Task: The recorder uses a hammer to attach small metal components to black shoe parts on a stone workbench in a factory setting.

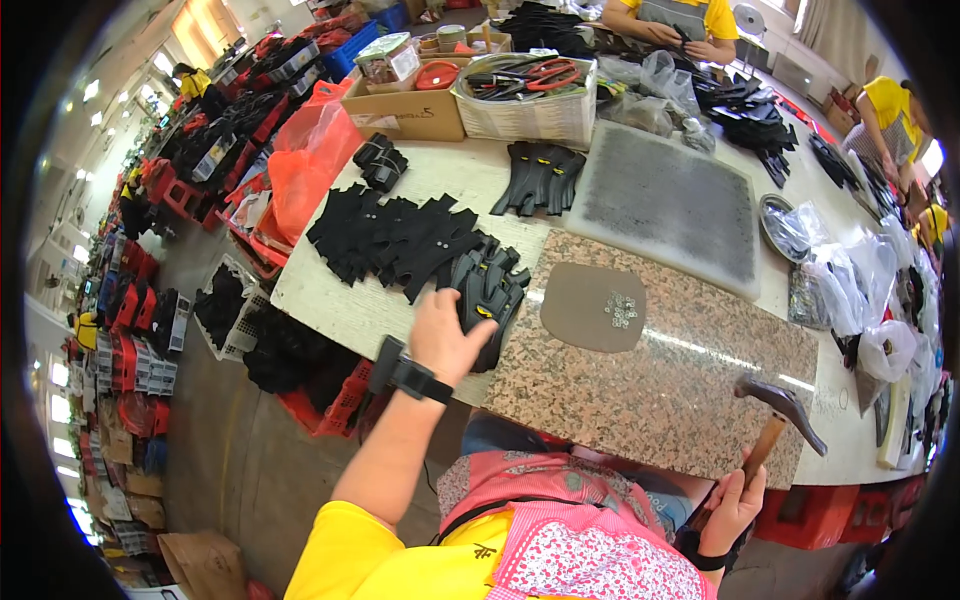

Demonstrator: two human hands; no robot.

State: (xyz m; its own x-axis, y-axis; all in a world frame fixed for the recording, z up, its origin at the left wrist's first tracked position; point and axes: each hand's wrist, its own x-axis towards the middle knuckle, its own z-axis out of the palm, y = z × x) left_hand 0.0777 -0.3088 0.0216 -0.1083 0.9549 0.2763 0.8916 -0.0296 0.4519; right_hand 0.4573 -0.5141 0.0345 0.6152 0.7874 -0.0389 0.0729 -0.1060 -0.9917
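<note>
My right hand [735, 510] is closed around the wooden handle of a hammer [768, 440], whose dark curved head is raised above the near right corner of a speckled stone slab [600, 400]. At the left edge of the slab, my left hand [447, 338] rests against a pile of black moulded pieces [488, 285] with small yellow marks. Its thumb stands apart from the fingers, and nothing is seen held in it. Beside that pile lie overlapping black fabric pieces [385, 235]. On the slab sits a brown mat [572, 305] with several small metal rings [621, 311].
Behind the slab lies a grey-black board [665, 200]. A white basket of tools [525, 105] and a cardboard box [405, 112] line the back. Plastic bags [850, 275] crowd the right. A crate of black pieces [235, 310] stands at left. A co-worker [680, 25] works opposite.
</note>
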